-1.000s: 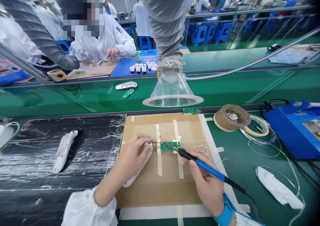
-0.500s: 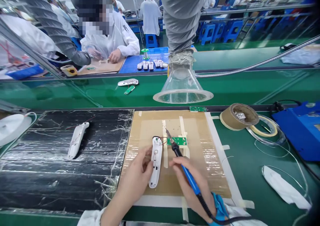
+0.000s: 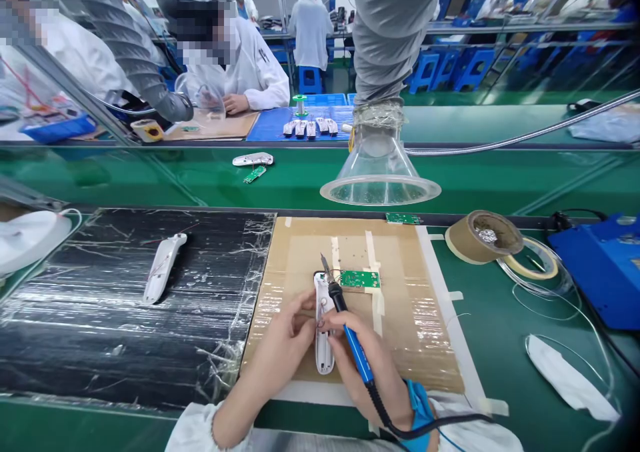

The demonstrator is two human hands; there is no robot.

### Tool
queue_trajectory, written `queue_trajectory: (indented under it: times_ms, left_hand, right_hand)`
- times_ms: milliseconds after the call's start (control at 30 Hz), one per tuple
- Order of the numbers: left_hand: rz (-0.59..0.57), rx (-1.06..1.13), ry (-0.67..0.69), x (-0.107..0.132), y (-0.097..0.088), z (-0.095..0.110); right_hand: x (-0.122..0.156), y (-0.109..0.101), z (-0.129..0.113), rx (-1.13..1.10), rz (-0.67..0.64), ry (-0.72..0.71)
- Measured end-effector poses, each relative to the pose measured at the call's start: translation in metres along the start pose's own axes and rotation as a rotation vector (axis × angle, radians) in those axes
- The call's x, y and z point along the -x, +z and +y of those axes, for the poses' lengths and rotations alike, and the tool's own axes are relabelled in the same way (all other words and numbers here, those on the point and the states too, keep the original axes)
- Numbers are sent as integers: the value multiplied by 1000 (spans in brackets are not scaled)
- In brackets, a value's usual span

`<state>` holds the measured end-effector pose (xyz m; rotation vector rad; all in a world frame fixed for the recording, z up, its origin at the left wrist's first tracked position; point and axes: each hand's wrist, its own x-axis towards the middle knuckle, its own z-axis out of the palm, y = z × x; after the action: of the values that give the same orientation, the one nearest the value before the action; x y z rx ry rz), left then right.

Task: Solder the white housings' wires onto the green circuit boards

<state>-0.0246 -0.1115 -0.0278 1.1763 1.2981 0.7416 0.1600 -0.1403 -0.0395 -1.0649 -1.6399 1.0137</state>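
Note:
A long white plastic housing (image 3: 325,360) lies upright in view on the cardboard mat, with thin wires inside it. My left hand (image 3: 285,339) grips its left edge, thumb and fingers curled against it. A blue-handled soldering iron (image 3: 358,352) rests in my right hand (image 3: 377,362), its tip pointing away over the housing's far end. The right fingertips reach into the housing at the thin wires; whether they pinch a wire is hard to see. Just right of the housing, a green circuit board (image 3: 361,279) lies among strips of masking tape, joined to it by wires.
Another white housing (image 3: 164,270) lies on the black mat (image 3: 90,332) at left. A clear fume hood (image 3: 381,179) hangs ahead. Tape rolls (image 3: 483,237), a wire coil and a blue box (image 3: 600,265) stand right. A co-worker (image 3: 245,65) sits across the green belt.
My right hand has moved left, bringing the soldering iron across the housing and its fingertips onto the wires inside. My left hand stays at the housing's edge. The view has shifted slightly.

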Motion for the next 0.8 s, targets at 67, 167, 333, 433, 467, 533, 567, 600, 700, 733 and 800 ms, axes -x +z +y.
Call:
queue_trajectory:
  times_ms: [67, 167, 333, 433, 467, 533, 567, 600, 700, 733, 800]
  left_hand:
    - [11, 20, 14, 0, 1, 0]
    - [31, 40, 26, 3, 3, 0]
    - [129, -28, 199, 2, 9, -7]
    - [230, -152, 327, -4, 11, -11]
    - [250, -193, 351, -6, 12, -12]
    - [284, -262, 397, -11, 12, -14]
    - [298, -290, 419, -13, 13, -14]
    - [309, -316, 439, -14, 13, -14]
    - [318, -378, 473, -18, 15, -14]
    - [313, -394, 476, -18, 16, -13]
    - [310, -426, 469, -19, 18, -10]
  right_hand:
    - [1, 0, 0, -9, 19, 24]
    - [2, 0, 2, -3, 46, 24]
    - [0, 0, 8, -28, 81, -19]
    - [-3, -1, 10, -34, 91, -28]
    - [-4, -1, 11, -33, 92, -34]
    - [-5, -2, 14, -30, 103, -50]
    - [-6, -3, 15, -25, 111, -51]
    - [-6, -3, 17, -13, 118, -47]
    - [-9, -3, 20, 62, 136, -32]
    - [-11, -4, 21, 92, 147, -48]
    - [-15, -5, 20, 150, 175, -122]
